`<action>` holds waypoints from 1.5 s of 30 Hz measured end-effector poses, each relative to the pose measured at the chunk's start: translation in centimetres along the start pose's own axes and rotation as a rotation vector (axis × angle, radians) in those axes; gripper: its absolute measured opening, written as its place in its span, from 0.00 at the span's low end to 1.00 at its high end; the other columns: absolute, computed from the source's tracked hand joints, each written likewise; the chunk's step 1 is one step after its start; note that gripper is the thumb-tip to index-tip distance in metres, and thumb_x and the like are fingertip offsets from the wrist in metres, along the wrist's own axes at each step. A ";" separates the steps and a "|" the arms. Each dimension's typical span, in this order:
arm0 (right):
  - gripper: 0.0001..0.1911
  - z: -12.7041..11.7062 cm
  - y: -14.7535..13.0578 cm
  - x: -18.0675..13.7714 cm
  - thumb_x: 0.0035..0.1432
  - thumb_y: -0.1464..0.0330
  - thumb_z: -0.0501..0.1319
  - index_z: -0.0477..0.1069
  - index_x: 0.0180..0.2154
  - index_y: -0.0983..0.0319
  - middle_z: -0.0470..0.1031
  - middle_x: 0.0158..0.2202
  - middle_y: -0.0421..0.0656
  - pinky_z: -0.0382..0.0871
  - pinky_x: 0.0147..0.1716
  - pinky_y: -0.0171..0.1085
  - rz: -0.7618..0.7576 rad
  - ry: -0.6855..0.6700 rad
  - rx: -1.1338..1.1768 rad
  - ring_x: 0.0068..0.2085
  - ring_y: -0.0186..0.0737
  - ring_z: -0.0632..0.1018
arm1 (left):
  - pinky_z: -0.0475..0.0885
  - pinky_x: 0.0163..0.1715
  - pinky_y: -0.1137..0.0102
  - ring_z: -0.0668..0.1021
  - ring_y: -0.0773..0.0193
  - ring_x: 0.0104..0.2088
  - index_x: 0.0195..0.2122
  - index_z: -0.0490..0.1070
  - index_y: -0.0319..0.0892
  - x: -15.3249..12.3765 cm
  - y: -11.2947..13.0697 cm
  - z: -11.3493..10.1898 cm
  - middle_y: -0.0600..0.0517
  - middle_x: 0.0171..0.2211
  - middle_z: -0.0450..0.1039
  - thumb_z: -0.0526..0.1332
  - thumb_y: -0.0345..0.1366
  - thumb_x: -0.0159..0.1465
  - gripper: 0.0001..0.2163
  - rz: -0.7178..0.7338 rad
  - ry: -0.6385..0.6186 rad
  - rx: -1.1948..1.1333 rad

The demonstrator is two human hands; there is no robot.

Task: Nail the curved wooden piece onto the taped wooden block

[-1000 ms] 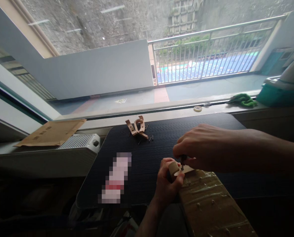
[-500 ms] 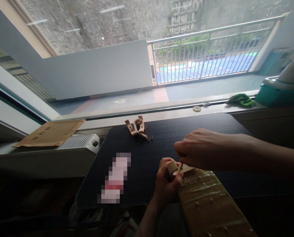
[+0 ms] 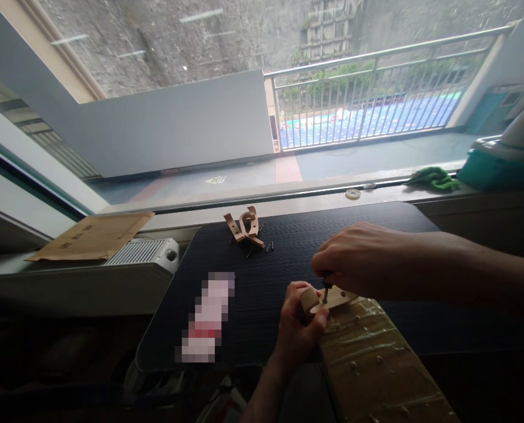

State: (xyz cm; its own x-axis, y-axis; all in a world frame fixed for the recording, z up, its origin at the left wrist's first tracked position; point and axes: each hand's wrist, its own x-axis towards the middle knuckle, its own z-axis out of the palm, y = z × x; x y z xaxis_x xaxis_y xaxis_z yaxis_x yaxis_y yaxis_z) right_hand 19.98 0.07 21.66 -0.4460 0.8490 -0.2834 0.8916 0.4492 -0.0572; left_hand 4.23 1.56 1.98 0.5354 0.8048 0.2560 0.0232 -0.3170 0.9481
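Observation:
My right hand (image 3: 352, 261) is closed around a screwdriver (image 3: 326, 291), its handle mostly hidden in the fingers. The tip points down at a hole in a curved wooden hook (image 3: 335, 298); a second dark hole shows farther along the piece. With fingers behind and thumb in front, my left hand (image 3: 296, 323) grips the hook's rounded end. Beneath it lies a long wooden board (image 3: 376, 364) wrapped in clear plastic, with several small holes or screw marks on top. Whether the screwdriver tip sits in a screw head is too small to tell.
On the dark table (image 3: 262, 305) lie several more wooden hooks (image 3: 247, 228) with loose screws (image 3: 269, 247) near them. A blurred-out pink strip (image 3: 207, 320) is at the left. Beyond are the windowsill, a tape roll (image 3: 352, 194), green cloth (image 3: 433, 178) and brown envelope (image 3: 94, 235).
My right hand has risen slightly, so more of the screwdriver shaft and the hook's second hole show. My left hand keeps its grip on the hook.

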 end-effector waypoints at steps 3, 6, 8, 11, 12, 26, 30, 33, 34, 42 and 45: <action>0.07 0.3 0.2 0.0 0.52 0.74 0.53 0.69 0.26 0.62 0.66 0.20 0.37 0.46 0.21 0.33 0.001 0.025 0.012 0.19 0.29 0.56 | 0.66 0.44 0.66 0.71 0.60 0.43 0.38 0.68 0.41 0.0 0.2 0.0 0.48 0.42 0.63 0.60 0.29 0.55 0.09 0.005 0.003 -0.001; 0.09 0.2 0.2 0.0 0.54 0.72 0.53 0.69 0.25 0.62 0.65 0.19 0.38 0.45 0.21 0.33 0.015 0.005 0.008 0.19 0.29 0.55 | 0.66 0.44 0.67 0.70 0.60 0.43 0.38 0.68 0.41 0.1 0.3 0.0 0.48 0.42 0.63 0.60 0.29 0.55 0.09 0.006 0.004 -0.007; 0.11 0.1 0.1 0.1 0.56 0.71 0.52 0.68 0.25 0.63 0.64 0.18 0.38 0.45 0.21 0.34 0.025 -0.003 0.009 0.19 0.29 0.54 | 0.67 0.43 0.67 0.70 0.60 0.43 0.38 0.68 0.41 0.1 0.2 0.0 0.48 0.42 0.63 0.60 0.29 0.55 0.09 0.000 0.004 -0.009; 0.13 0.0 -0.1 0.0 0.57 0.68 0.51 0.68 0.24 0.63 0.64 0.18 0.38 0.45 0.20 0.34 0.031 0.007 0.008 0.19 0.29 0.54 | 0.67 0.43 0.67 0.70 0.60 0.43 0.38 0.68 0.41 0.0 0.1 0.0 0.49 0.42 0.63 0.60 0.29 0.55 0.09 -0.009 0.009 -0.006; 0.12 -0.1 -0.1 -0.1 0.57 0.68 0.51 0.68 0.25 0.62 0.64 0.18 0.38 0.45 0.20 0.34 0.032 0.008 0.006 0.19 0.29 0.55 | 0.67 0.43 0.67 0.70 0.60 0.43 0.38 0.68 0.41 0.0 0.1 0.1 0.49 0.42 0.63 0.60 0.29 0.55 0.09 -0.013 0.010 -0.003; 0.05 0.2 -0.2 -0.1 0.49 0.76 0.56 0.66 0.26 0.61 0.64 0.20 0.36 0.45 0.20 0.32 -0.055 0.039 0.078 0.19 0.29 0.55 | 0.67 0.43 0.67 0.71 0.60 0.43 0.38 0.68 0.42 -0.1 -0.1 0.1 0.49 0.44 0.62 0.60 0.29 0.55 0.09 -0.004 0.013 -0.015; 0.05 0.3 -0.1 -0.1 0.54 0.73 0.53 0.67 0.28 0.62 0.64 0.20 0.37 0.45 0.20 0.32 -0.021 0.026 0.085 0.19 0.29 0.56 | 0.67 0.43 0.67 0.71 0.60 0.43 0.38 0.68 0.42 -0.2 -0.3 0.1 0.49 0.44 0.62 0.60 0.29 0.55 0.09 -0.003 0.012 -0.015; 0.09 0.4 -0.2 0.0 0.57 0.70 0.51 0.67 0.28 0.63 0.64 0.20 0.38 0.45 0.20 0.33 0.016 0.042 0.058 0.18 0.30 0.55 | 0.67 0.43 0.67 0.71 0.60 0.43 0.38 0.68 0.42 -0.1 -0.2 0.1 0.49 0.43 0.63 0.60 0.29 0.56 0.09 0.004 0.011 -0.014; 0.09 0.4 -0.2 -0.1 0.58 0.69 0.51 0.67 0.28 0.63 0.64 0.19 0.38 0.45 0.20 0.33 0.025 0.050 0.047 0.18 0.30 0.55 | 0.67 0.43 0.67 0.71 0.59 0.43 0.38 0.68 0.41 -0.1 -0.1 0.1 0.48 0.43 0.63 0.60 0.29 0.56 0.09 0.008 0.013 -0.012; 0.04 -0.5 -0.4 -0.3 0.48 0.74 0.57 0.69 0.27 0.60 0.68 0.23 0.37 0.46 0.21 0.33 -0.042 0.008 0.023 0.21 0.31 0.61 | 0.68 0.42 0.68 0.71 0.59 0.43 0.38 0.68 0.41 0.0 0.1 0.1 0.49 0.42 0.63 0.60 0.31 0.56 0.08 -0.018 -0.003 -0.017; 0.06 -0.5 -0.8 0.0 0.46 0.77 0.58 0.69 0.26 0.61 0.68 0.22 0.38 0.46 0.21 0.33 -0.024 -0.055 0.011 0.21 0.30 0.62 | 0.68 0.42 0.67 0.71 0.59 0.43 0.38 0.68 0.42 -0.1 0.0 0.0 0.49 0.42 0.63 0.60 0.31 0.56 0.08 -0.022 0.002 -0.021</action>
State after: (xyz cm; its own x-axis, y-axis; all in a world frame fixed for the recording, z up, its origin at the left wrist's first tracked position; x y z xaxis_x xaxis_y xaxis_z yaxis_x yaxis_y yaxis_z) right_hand 19.23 -0.18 22.22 -0.4622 0.8216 -0.3336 0.8818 0.4655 -0.0754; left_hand 4.23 1.51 1.92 0.5329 0.8127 0.2356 0.0174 -0.2889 0.9572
